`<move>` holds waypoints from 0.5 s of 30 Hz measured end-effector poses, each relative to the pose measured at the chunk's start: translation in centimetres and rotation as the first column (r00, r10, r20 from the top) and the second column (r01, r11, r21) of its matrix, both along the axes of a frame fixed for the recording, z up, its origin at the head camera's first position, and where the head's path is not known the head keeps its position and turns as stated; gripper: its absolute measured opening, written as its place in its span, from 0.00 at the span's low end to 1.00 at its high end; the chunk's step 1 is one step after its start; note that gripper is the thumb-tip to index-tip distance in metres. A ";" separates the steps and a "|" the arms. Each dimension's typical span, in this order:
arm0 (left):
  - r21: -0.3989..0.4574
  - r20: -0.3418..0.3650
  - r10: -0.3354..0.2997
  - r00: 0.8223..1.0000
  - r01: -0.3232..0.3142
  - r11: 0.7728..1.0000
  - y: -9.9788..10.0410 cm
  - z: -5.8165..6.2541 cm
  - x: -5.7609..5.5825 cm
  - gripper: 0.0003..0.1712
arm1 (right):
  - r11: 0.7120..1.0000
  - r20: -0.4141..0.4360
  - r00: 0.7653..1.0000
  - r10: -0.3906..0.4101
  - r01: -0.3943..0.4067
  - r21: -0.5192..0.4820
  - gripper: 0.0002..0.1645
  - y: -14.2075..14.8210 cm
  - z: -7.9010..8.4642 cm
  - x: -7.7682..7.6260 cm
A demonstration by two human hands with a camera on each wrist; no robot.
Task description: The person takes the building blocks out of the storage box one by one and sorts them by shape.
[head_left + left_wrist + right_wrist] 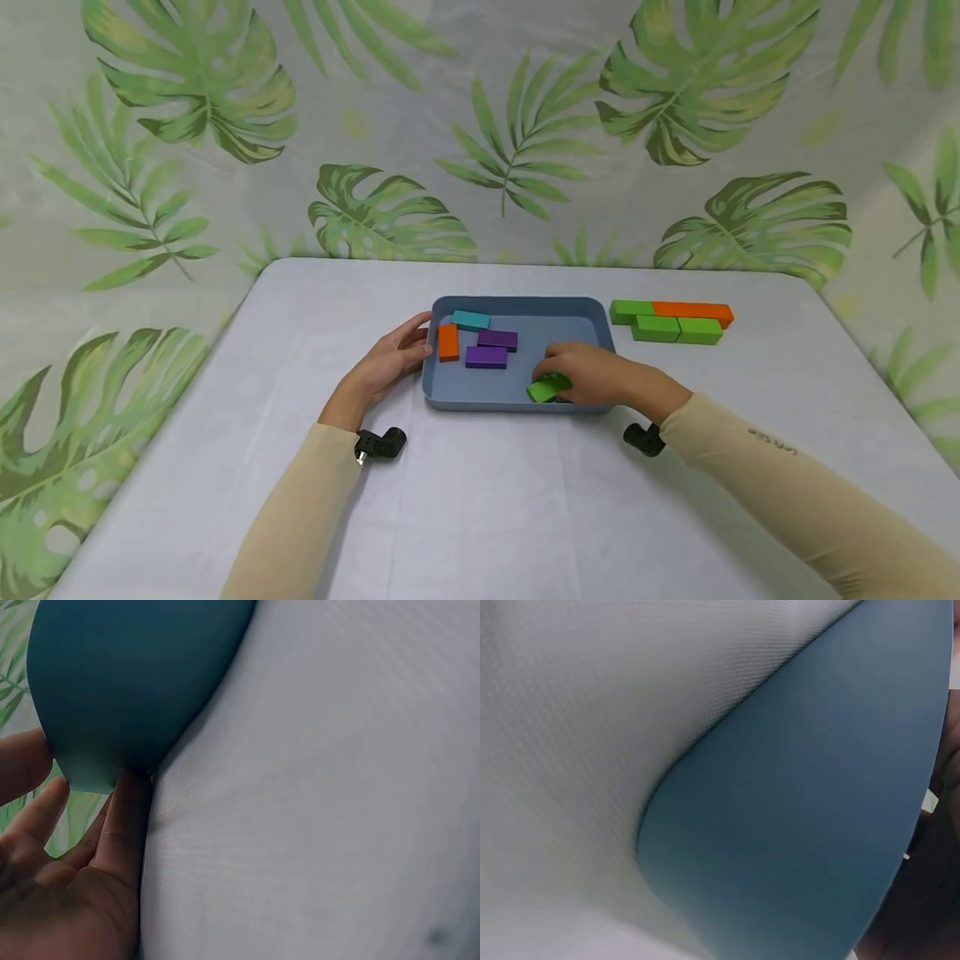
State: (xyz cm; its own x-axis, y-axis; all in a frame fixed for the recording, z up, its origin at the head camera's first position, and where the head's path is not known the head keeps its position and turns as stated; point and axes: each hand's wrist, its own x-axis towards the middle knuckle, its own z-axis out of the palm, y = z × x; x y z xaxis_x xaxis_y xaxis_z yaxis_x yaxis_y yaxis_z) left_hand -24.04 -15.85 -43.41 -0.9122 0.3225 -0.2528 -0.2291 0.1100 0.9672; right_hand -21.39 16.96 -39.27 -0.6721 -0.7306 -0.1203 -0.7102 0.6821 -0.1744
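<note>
A blue-grey tray [525, 305] lies on the table with blocks in it. My right hand [596, 372] reaches over its near right part and holds a green block [545, 389], tilted between the fingers; the wall hides most of this hand in the right wrist view. My left hand [382, 365] rests against the tray's left end, fingers fairly straight along the outer wall [142, 682]. Inside, toward the left, lie an orange block [447, 342], a teal block [471, 320] and two purple blocks, one [497, 340] just behind the other [486, 357].
Right of the tray, several blocks form two touching rows: a green block [632, 312] and orange [692, 313] behind, two green ones [655, 328] in front. White cloth [480, 500] covers the table. A leaf-patterned cloth [517, 150] hangs behind it.
</note>
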 end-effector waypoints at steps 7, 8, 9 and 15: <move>-0.001 0.014 0.006 1.000 -0.006 1.000 0.0 0.2 -0.1 0.38 | 1.000 0.035 0.999 -0.025 0.025 -0.006 0.20 0.0 0.3 -0.2; -0.001 0.015 0.005 1.000 -0.005 1.000 0.0 0.2 -0.1 0.38 | 0.999 0.046 0.998 -0.032 0.033 -0.011 0.20 0.1 0.4 -0.3; -0.001 0.016 0.005 1.000 -0.005 1.000 0.0 0.2 -0.1 0.38 | 0.999 0.054 0.998 -0.038 0.039 -0.021 0.20 0.2 0.5 -0.4; -0.007 0.020 0.009 1.000 -0.009 1.000 0.1 0.5 -0.2 0.38 | 0.986 0.001 0.998 -0.059 0.058 -0.154 0.21 1.5 2.6 -0.7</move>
State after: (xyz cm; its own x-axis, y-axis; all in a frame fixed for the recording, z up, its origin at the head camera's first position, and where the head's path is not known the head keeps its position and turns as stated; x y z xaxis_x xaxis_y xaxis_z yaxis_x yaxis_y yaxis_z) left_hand -24.27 -15.73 -42.89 -0.9099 0.3124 -0.2728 -0.2491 0.1143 0.9617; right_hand -22.13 18.41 -36.70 -0.7146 -0.6995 -0.0068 -0.6707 0.6878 -0.2777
